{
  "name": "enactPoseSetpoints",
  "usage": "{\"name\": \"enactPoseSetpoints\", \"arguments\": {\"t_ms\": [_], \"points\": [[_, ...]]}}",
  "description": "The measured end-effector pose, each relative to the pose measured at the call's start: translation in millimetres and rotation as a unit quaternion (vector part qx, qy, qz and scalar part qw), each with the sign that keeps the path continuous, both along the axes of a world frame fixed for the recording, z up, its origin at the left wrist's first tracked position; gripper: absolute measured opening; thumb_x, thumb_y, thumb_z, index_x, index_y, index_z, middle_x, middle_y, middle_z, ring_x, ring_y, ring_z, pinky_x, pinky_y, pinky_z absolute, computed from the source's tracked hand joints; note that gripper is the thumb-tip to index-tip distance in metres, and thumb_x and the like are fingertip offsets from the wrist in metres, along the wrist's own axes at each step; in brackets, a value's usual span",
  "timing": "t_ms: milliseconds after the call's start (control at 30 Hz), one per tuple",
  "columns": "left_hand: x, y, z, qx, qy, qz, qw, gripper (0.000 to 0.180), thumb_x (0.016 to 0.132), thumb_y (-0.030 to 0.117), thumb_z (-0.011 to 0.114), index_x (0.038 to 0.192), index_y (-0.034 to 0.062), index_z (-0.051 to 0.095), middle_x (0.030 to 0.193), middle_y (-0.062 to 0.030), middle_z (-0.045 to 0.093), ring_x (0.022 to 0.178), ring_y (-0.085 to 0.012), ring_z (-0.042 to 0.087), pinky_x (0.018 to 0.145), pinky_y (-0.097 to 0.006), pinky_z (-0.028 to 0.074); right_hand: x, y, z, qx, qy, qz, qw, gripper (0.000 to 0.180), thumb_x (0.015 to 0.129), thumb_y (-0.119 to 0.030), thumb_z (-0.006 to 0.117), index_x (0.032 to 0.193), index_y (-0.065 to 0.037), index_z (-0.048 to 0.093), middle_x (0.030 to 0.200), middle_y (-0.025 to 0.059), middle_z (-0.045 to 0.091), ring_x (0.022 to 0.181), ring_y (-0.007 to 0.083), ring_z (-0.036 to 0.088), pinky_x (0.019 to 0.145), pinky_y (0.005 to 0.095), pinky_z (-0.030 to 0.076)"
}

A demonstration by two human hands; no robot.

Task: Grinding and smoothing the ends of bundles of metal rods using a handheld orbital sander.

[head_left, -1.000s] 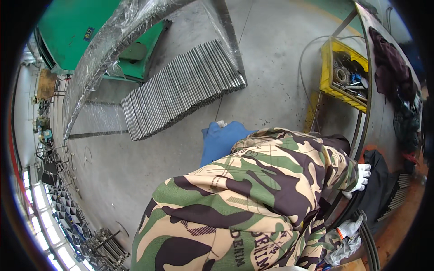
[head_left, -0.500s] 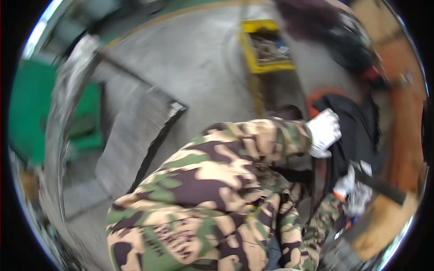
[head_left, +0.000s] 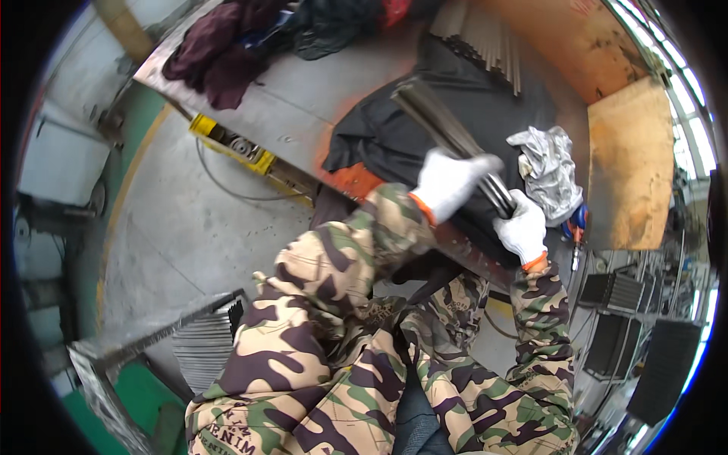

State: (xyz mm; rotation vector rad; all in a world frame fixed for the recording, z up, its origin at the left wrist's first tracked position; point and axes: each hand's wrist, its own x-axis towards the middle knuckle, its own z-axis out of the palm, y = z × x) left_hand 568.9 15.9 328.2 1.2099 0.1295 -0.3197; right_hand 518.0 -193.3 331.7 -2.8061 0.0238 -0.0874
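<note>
- Head view: the bench spans the upper picture, its near edge slanting from the left corner down toward my hands.
- Black cloth lies rumpled over the middle of the bench up to the near edge; it looks soft and likely to slide or bunch under a load.
- My bundle of metal rods is over that cloth, slanting from near the bench's right end back toward its far edge. I can't tell whether the far end rests on the cloth or hangs just above it. I judge it stiff, fairly heavy and hard to break, but smooth enough for single rods to slip lengthwise. Best hold: one hand around the middle for the weight, the other around the near end to keep the tips level.
- A second row of rods lies toward the far edge, apart from mine.
- Crumpled silver sheet sits to the right of my bundle, light and limp by its look.
- My left hand, gloved and blurred, is wrapped around the bundle; my right hand, gloved too, grips its near end.
- Blue-and-red tool lies by the bench's right end.
</note>
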Motion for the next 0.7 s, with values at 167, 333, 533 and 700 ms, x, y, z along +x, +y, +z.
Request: {"name": "enactPoseSetpoints", "arguments": {"t_ms": [167, 333, 533, 700], "points": [[65.6, 62.9, -23.1, -0.012, 0.007, 0.162, 0.987, 0.043, 0.082, 0.030, 0.082, 0.106, -0.0048, 0.074, 0.099, -0.0151, 0.076, 0.092, -0.0234, 0.069, 0.088, -0.037, 0.053, 15.8, 3.6, -8.8, -0.021, 0.039, 0.023, 0.999, 0.024, 0.074, -0.022, 0.072, 0.097, -0.013, 0.070, 0.082, 0.0171, 0.071, 0.083, 0.0403, 0.070, 0.073, 0.0454, 0.055], [97.8, 78.9, -18.5, 0.204, -0.110, 0.140, 0.963, 0.041, 0.083, 0.033, 0.082, 0.103, -0.0013, 0.074, 0.093, -0.0101, 0.074, 0.089, -0.0193, 0.067, 0.087, -0.033, 0.051, 27.9, -3.6, 1.8, -0.065, 0.073, -0.007, 0.995, 0.023, 0.077, -0.023, 0.069, 0.098, -0.015, 0.070, 0.085, 0.0161, 0.072, 0.087, 0.0405, 0.070, 0.077, 0.0491, 0.055], [109.9, 103.1, -17.9, 0.484, -0.401, 0.028, 0.777, 0.036, 0.087, 0.036, 0.076, 0.100, 0.0022, 0.074, 0.100, -0.0147, 0.074, 0.096, -0.0329, 0.070, 0.089, -0.042, 0.054, 59.7, -3.1, -1.1, -0.137, 0.054, 0.049, 0.988, 0.024, 0.078, -0.017, 0.064, 0.101, -0.012, 0.068, 0.091, 0.0131, 0.071, 0.091, 0.0371, 0.070, 0.079, 0.0468, 0.056], [94.5, 104.9, -36.3, 0.600, -0.496, -0.088, 0.622, 0.041, 0.096, 0.032, 0.064, 0.123, 0.0007, 0.069, 0.130, -0.0222, 0.067, 0.124, -0.0400, 0.061, 0.108, -0.048, 0.046, 46.4, -5.3, -0.7, -0.086, -0.084, 0.151, 0.981, 0.038, 0.076, -0.024, 0.074, 0.111, -0.013, 0.067, 0.113, 0.0077, 0.063, 0.114, 0.0299, 0.061, 0.099, 0.0428, 0.050]]}}
